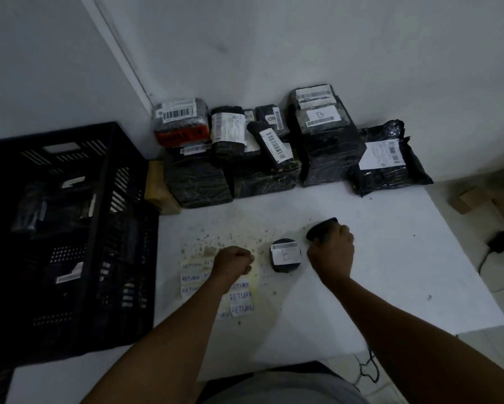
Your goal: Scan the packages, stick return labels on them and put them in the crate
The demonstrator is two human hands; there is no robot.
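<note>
A small round black package [285, 256] with a white label marked "B" lies on the white table [390, 272] between my hands. My right hand [330, 249] grips a black handheld scanner [322, 227] just right of it. My left hand [234, 262] is closed in a fist over the sheet of handwritten "RETURN" labels [240, 297], left of the package; whether it pinches a label is hidden. A black slatted crate [70, 228] stands at the left with several wrapped packages inside.
A pile of black wrapped packages [274, 147] with barcode labels lines the wall at the back. A brown box [159, 189] sits between crate and pile. Right of the table, a black plug and cable [499, 243] lie on the floor.
</note>
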